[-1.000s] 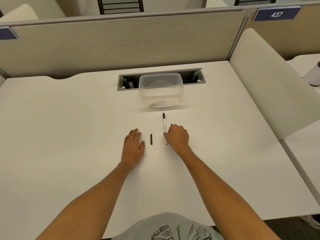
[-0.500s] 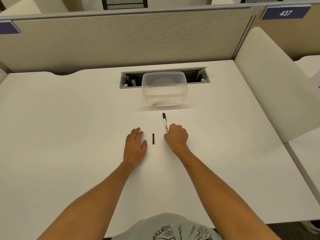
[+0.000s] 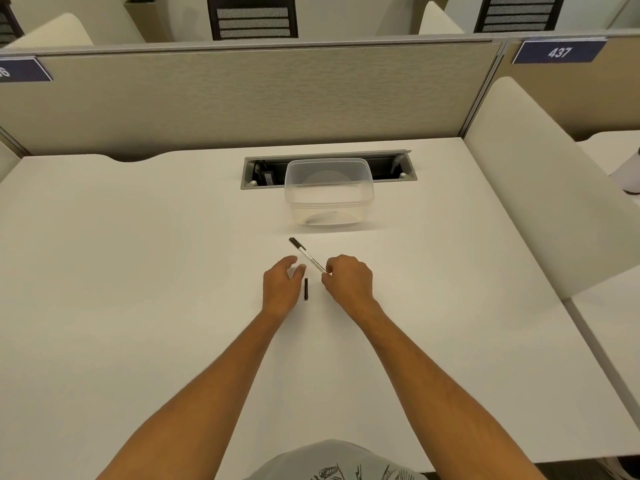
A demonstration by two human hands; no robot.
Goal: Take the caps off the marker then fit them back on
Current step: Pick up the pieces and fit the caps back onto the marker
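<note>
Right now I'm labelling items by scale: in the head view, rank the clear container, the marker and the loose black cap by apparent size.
1. clear container
2. marker, its near end hidden in the right hand
3. loose black cap

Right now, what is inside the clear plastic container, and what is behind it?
The clear container looks empty; only its bottom shows through the walls. Behind it lies a recessed cable tray in the desk, with a dark plug at its left end. The container covers the tray's middle part.
</note>
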